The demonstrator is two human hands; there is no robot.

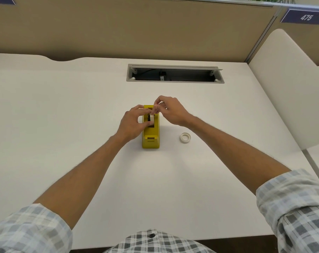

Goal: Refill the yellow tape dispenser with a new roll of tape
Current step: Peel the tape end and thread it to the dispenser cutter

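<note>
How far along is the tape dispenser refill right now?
Midway, it seems. A tape roll stands on edge in the yellow dispenser's well, with the left hand and right hand both pinching at it. A second roll lies flat on the desk to the right. Still left: seating the roll and drawing tape to the cutter.

We see a white tabletop (63,106) with a curved cut along its far left edge. Set into it near the back is a grey cable tray (175,73), its lid open and a dark plug visible inside. Behind stands a tan partition wall (136,28). At upper right we read 475 on a blue number plate (305,17), above a white side panel (286,73).
</note>
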